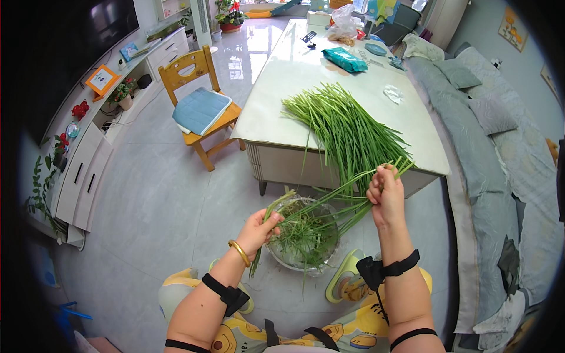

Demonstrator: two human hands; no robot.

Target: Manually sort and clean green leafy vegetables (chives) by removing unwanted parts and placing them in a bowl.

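Observation:
My left hand [261, 228] grips a small bunch of green stalks, with pale ends sticking up past the thumb. My right hand [385, 192] holds another bunch of long thin green stalks [355, 211], pale ends upward, near the table's front corner. Some strands run across between the two hands. Below them on the floor stands a round bin [304, 260] lined with clear plastic, with loose green trimmings [304, 231] inside. A large heap of garlic chives or similar long greens [353, 128] lies on the table, its leaf tips hanging over the front edge.
The covered table [273, 106] also bears a teal wipes pack [345, 59], a crumpled tissue [393, 94] and a plastic bag [343, 24]. A wooden chair [190, 70] with a blue cushion stands left. A sofa [463, 132] lines the right; a TV cabinet [84, 176] lines the left.

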